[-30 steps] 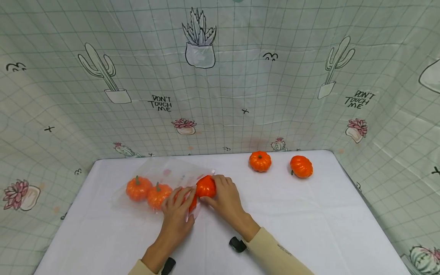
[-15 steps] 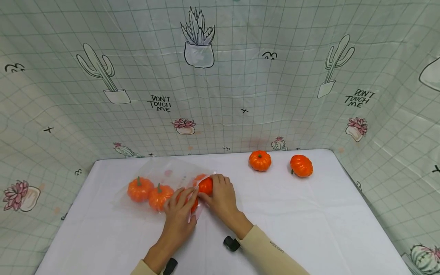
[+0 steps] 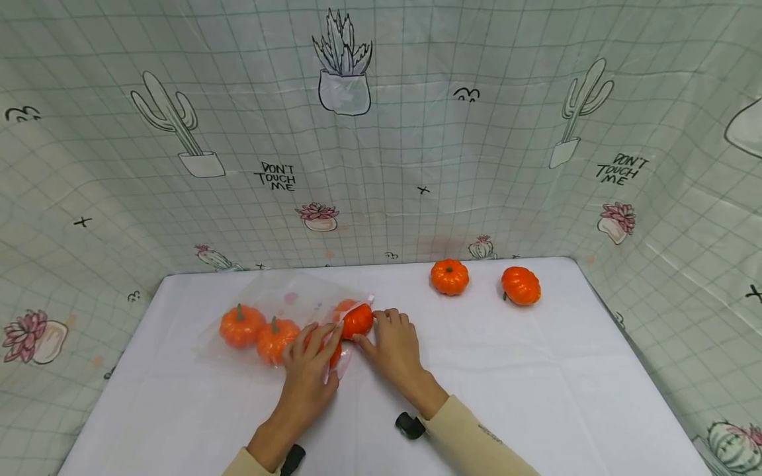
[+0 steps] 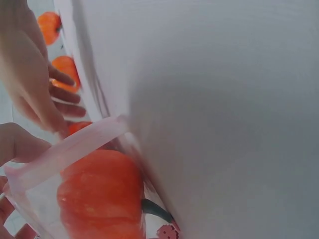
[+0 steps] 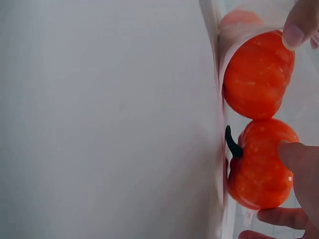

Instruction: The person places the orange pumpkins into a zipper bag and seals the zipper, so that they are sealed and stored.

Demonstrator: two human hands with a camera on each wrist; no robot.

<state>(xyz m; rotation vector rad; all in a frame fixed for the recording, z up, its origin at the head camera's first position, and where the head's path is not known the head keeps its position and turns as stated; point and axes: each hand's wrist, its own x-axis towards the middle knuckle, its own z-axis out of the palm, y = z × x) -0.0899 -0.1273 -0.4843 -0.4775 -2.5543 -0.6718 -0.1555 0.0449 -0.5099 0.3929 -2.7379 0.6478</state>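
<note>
In the head view a clear plastic bag [image 3: 280, 287] lies on its side with several small orange pumpkins in it, two of them, the left pumpkin [image 3: 241, 326] and its neighbour [image 3: 275, 342], toward its closed end. My left hand [image 3: 311, 370] holds the bag's mouth, its fingers over a pumpkin [image 4: 102, 194] just inside. At the opening sits another pumpkin [image 3: 357, 321], partly under the film. My right hand [image 3: 395, 350] has its thumb and a finger on opposite sides of this pumpkin [image 5: 261, 169], whose dark green stem shows in the right wrist view.
Two loose pumpkins, an upright one [image 3: 450, 277] and a tipped one [image 3: 521, 286], rest near the back edge of the white-covered table [image 3: 506, 383]. Behind the table hangs a grid-patterned cloth [image 3: 405, 145] printed with cacti.
My right hand first moved the pumpkin left against the bag's mouth, so the film now covers part of it. The hand has since shifted slightly back right; my left hand stays nearly still.
</note>
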